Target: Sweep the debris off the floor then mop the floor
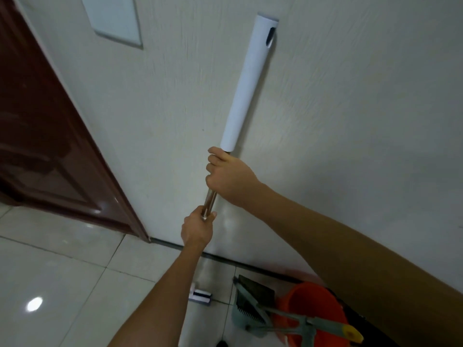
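A long mop handle (248,81) with a white upper sleeve and a shiny metal shaft stands close to the pale wall. My right hand (229,177) grips the shaft just below the white sleeve. Lower down, my left hand (198,230) grips the metal shaft. The white mop head (200,295) shows on the tiled floor below my left forearm, which hides the lower shaft. A teal dustpan with a dark broom (250,304) stands on the floor at the lower right.
An orange bucket (310,309) sits beside the dustpan by the wall's base. A dark red wooden door (50,146) fills the left. Glossy pale floor tiles (62,271) spread out at the lower left. A white panel (115,18) is set in the wall above.
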`<action>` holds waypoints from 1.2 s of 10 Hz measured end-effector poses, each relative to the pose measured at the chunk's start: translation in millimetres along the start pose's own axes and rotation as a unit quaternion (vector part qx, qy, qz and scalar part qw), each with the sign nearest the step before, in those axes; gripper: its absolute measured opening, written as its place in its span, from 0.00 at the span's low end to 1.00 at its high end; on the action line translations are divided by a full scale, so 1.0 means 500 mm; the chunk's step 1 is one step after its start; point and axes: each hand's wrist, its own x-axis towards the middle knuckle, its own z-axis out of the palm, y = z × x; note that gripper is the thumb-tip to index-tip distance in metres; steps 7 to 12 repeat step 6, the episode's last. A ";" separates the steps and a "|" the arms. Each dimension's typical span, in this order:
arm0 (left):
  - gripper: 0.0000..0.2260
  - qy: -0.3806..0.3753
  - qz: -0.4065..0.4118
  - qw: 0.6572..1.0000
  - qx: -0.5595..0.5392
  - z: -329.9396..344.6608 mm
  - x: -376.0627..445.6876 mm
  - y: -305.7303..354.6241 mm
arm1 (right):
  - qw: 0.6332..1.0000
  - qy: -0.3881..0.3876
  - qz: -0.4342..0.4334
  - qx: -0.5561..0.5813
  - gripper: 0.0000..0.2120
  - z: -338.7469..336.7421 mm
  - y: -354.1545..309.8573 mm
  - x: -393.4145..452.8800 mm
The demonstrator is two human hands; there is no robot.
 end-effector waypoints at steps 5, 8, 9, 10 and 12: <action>0.16 -0.101 0.073 0.991 0.047 -0.106 0.027 -0.043 | 0.996 -0.025 0.081 0.005 0.13 -0.034 -0.074 0.054; 0.20 -0.091 0.080 0.988 0.099 -0.143 0.008 -0.048 | 0.998 -0.004 0.057 0.005 0.11 -0.038 -0.102 0.047; 0.20 -0.091 0.080 0.988 0.099 -0.143 0.008 -0.048 | 0.998 -0.004 0.057 0.005 0.11 -0.038 -0.102 0.047; 0.20 -0.091 0.080 0.988 0.099 -0.143 0.008 -0.048 | 0.998 -0.004 0.057 0.005 0.11 -0.038 -0.102 0.047; 0.20 -0.091 0.080 0.988 0.099 -0.143 0.008 -0.048 | 0.998 -0.004 0.057 0.005 0.11 -0.038 -0.102 0.047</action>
